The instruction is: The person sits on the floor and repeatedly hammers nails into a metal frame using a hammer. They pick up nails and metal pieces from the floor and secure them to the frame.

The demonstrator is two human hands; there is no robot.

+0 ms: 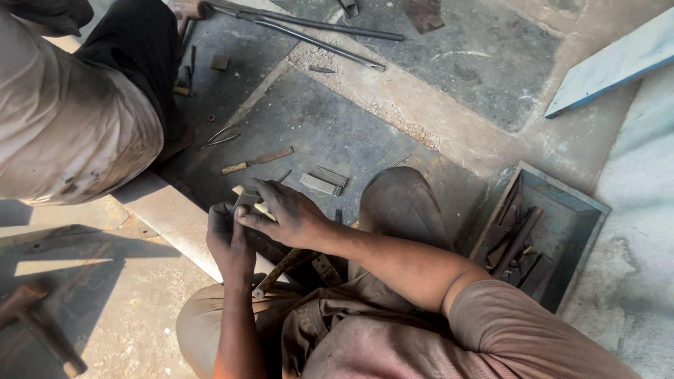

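Centrally, both hands are brought together above the lap of the seated person. The left hand (pixel 228 242) is curled into a loose fist, knuckles up, its forearm rising vertically from the lower edge of the view. The right hand (pixel 289 214) is laid over it from the right, wrist bent, fingers closed down. A small flat metal piece (pixel 247 200), grey and dull, is pinched between the fingertips of both hands; its exact shape cannot be told. Both hands are darkened with grime.

A wooden-handled tool (pixel 281 270) is seen slanting below the hands, across the lap. On the rough, stained concrete floor (pixel 351 119) just beyond the hands, short rectangular metal bars (pixel 321 180) are laid side by side, and a flat blade with a pale wooden handle (pixel 257 160) lies a little farther off. Long thin steel rods (pixel 316 31) are noted near the top edge. A shallow rectangular metal tray (pixel 586 210), blue-grey, stands to the right and is filled with dark, rusty strips. A second person's trouser leg (pixel 70 126), pale and soiled, occupies the upper left.
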